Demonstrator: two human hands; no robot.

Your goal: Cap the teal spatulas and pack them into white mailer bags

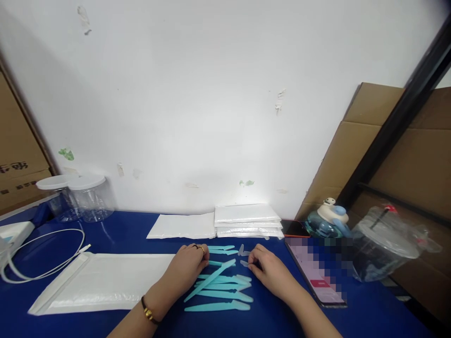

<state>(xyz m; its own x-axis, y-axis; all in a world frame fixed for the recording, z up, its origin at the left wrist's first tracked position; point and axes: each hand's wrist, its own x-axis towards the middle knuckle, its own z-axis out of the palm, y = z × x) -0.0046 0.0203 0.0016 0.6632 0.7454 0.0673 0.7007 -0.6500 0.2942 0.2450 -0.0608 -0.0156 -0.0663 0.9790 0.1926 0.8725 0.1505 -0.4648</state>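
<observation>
Several turquoise eyebrow razors (218, 307) lie loosely in rows on the blue table, one slanting across the others. My left hand (190, 263) is closed at the handle end of one razor (229, 264) near the far side of the group; the fingertips are partly hidden. Just right of the blades, my right hand (269, 270) pinches a small translucent blade cap (244, 264) between thumb and fingers. Another clear cap (241, 249) lies loose on the table beyond it.
A large white padded mailer (105, 277) lies at left, with a white cable (45, 232) behind. Stacked mailers (246, 215) stand against the wall. On the right are a phone (310, 267), a blue glass teapot-shaped jar (326, 220) and a clear plastic tub (384, 244).
</observation>
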